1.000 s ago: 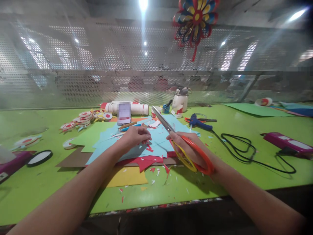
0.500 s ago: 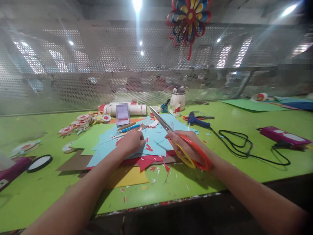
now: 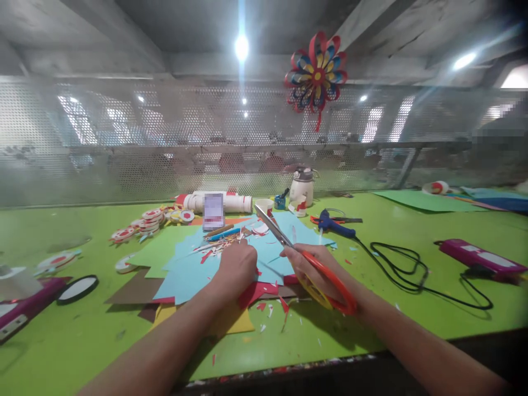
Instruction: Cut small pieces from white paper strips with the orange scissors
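Cutting of coloured paper appeared partly done: red and white scraps (image 3: 270, 308) lay scattered on the green table (image 3: 61, 341) at six o'clock of the paper pile, and a row of finished red-and-white discs (image 3: 142, 223) stood at ten o'clock of it. The light blue sheets (image 3: 193, 272) on top of the pile looked largely whole, so a good share of the cutting seemed left. The left hand (image 3: 236, 267) rested knuckles-up on those sheets, fingers curled down; whether it pinched a piece could not be told, as the fingertips were hidden. The right hand (image 3: 315, 267) was closed through the red and yellow handles of the scissors (image 3: 297, 256), with the blades together and pointing to eleven o'clock above the paper, touching no sheet that could be seen. A blue glue gun (image 3: 332, 221) lay at two o'clock, its black cord (image 3: 416, 269) trailing right. Items at the left edge were cut off, and shapes behind the mesh screen (image 3: 124, 148) stayed indistinct.
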The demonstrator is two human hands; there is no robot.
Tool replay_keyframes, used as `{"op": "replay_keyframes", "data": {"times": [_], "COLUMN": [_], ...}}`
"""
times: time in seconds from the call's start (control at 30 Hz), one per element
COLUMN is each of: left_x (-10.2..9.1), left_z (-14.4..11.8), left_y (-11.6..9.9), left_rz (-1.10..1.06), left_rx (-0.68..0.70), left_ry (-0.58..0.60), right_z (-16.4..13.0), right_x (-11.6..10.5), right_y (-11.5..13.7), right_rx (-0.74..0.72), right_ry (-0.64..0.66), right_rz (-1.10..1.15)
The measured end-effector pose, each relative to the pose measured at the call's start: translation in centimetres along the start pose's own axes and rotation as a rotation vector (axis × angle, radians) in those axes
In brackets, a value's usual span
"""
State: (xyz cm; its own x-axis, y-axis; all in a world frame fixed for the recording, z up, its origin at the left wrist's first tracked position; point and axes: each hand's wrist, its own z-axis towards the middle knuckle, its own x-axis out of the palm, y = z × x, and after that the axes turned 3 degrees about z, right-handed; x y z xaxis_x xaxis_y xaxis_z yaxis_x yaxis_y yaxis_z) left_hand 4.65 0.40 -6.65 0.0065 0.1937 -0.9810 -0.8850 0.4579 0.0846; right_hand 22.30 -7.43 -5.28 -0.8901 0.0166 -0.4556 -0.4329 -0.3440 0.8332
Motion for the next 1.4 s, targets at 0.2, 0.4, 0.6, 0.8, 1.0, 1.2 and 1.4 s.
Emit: {"op": "replay_keyframes", "data": {"times": [0.2,0.4,0.6,0.8,1.0,1.2,1.4], "left_x": [0.0,-0.1,-0.3,-1.8,-2.5,-2.8,-3.5], "left_z": [0.1,0.0,-0.2,-0.1,0.3,-0.4,-1.4], "left_y": [-0.2,0.1,1.7,3.0,3.8,3.2,2.2], "left_rz": [0.011,0.027,-0.068,-0.324,-0.756,-1.103,-1.509], "left_rx": [-0.002,-0.047,-0.05,-0.037,0.033,0.113,0.261], "left_ry": [0.013,-0.014,-0.099,-0.216,-0.196,-0.027,0.117], "right_z": [0.0,0.1,0.1,0.1,0.3,1.2,2.4], "right_x": [0.0,0.3,0.0,-0.1,0.1,-0.9,-0.8], "right_y": [0.2,-0.1,0.0,0.0,-0.3,1.4,4.4], "right_rx": [0.01,-0.006,-0.011,0.01,0.006,-0.013,-0.055], "right_ry": [-0.009,-0.028,-0.018,-0.023,-0.056,-0.084,-0.001], "right_rz": [-0.004,0.012,0.017,0.037,0.043,0.036,0.032]}}
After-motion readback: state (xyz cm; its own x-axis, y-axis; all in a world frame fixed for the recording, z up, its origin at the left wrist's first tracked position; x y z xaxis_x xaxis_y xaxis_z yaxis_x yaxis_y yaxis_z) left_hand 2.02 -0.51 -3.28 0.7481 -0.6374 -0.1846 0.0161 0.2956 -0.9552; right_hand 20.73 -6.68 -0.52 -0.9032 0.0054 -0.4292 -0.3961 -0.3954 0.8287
